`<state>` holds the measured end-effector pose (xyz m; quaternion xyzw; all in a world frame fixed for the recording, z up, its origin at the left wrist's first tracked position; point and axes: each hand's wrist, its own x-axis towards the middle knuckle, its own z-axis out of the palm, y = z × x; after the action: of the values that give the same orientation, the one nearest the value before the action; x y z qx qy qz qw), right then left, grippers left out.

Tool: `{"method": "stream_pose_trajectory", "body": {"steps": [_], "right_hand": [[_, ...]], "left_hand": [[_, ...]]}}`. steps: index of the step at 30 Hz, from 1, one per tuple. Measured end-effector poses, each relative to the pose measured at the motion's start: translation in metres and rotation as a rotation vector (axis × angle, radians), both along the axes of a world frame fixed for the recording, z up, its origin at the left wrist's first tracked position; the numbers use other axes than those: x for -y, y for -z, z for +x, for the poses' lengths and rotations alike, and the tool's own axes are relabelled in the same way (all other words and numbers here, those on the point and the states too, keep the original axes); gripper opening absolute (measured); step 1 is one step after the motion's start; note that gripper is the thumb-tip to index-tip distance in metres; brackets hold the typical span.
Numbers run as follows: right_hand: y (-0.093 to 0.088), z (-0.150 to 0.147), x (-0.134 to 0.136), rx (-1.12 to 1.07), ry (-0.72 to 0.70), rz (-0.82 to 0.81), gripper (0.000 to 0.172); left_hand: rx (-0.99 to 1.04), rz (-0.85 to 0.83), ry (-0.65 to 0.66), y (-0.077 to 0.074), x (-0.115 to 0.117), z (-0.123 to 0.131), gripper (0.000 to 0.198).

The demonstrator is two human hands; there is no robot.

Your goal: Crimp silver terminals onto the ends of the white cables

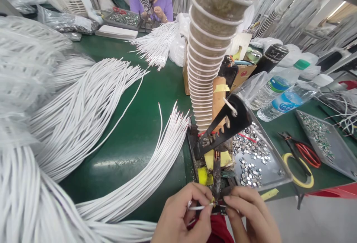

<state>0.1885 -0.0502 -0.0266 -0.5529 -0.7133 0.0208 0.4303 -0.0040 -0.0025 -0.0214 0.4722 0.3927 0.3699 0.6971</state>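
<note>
My left hand (185, 213) is closed in a pinch on a white cable (196, 208) at the bottom centre. The cable's end lies just under the tip of an upright soldering iron (216, 174). My right hand (249, 211) faces it from the other side, thumb and fingertips pinched close to the iron's tip. What sits between those fingertips is too small to make out. The iron's orange handle (219, 101) rises behind a slotted black metal bracket (223, 127). A yellow sponge (205, 176) lies beside the iron.
Bundles of white cables (92, 101) cover the left side. A ribbed extraction hose (209, 49) hangs over the iron. On the right are a tray of small metal connectors (276, 168), red-handled pliers (306, 153), yellow tape (287, 157) and water bottles (287, 101). A co-worker (166, 3) sits opposite.
</note>
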Motion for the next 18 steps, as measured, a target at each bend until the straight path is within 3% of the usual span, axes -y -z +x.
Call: {"method": "stream_pose_trajectory", "body": {"steps": [3,7,11,16,18], "right_hand": [[0.002,-0.001,-0.003,0.037,-0.064,0.021,0.025],[-0.003,-0.005,-0.01,0.084,-0.027,0.1,0.022],[-0.007,-0.004,-0.015,-0.011,-0.077,0.142,0.019],[-0.008,-0.013,-0.007,-0.166,-0.014,0.087,0.003],[-0.009,-0.022,-0.001,-0.247,0.005,-0.017,0.009]], "left_hand": [[-0.02,0.043,-0.035,-0.003,-0.001,0.001,0.015],[0.005,0.053,-0.088,-0.006,0.0,0.003,0.013],[0.032,0.029,-0.089,-0.005,0.002,0.004,0.015],[0.047,0.039,0.037,0.007,0.007,0.004,0.017],[0.004,0.118,0.125,0.014,0.01,0.006,0.016]]}}
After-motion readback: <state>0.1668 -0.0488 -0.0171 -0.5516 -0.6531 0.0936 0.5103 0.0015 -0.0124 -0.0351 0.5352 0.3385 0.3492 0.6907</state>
